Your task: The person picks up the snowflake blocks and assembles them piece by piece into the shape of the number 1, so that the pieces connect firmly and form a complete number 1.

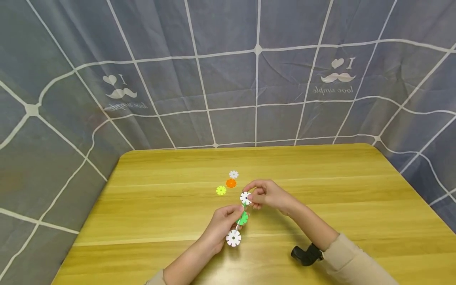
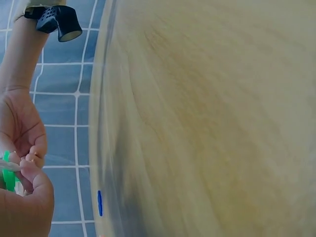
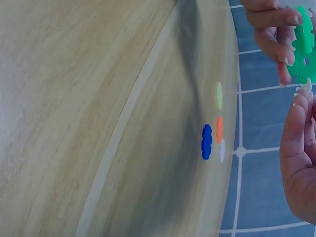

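Note:
Notched plastic snowflake discs form a small linked chain between the hands. My left hand [image 1: 221, 225] pinches the chain at its middle, by a green disc [image 1: 244, 219]. At the near end hangs a white disc [image 1: 233, 238], with another pale disc seen edge-on above it. My right hand [image 1: 271, 196] pinches the white disc [image 1: 245, 197] at the far end between thumb and fingers. Whether that disc is fully slotted onto the green piece beside it cannot be told. In the right wrist view, green discs [image 3: 304, 44] show between the two hands' fingers.
Loose discs lie on the wooden table [image 1: 160, 213] beyond the hands: yellow-green [image 1: 221, 190], orange [image 1: 231, 183] and white [image 1: 233, 174]. A blue disc [image 3: 207, 142] appears in the right wrist view. A black wrist camera [image 1: 306, 254] sits at the right sleeve. Grey checked cloth [image 1: 228, 79] surrounds the table.

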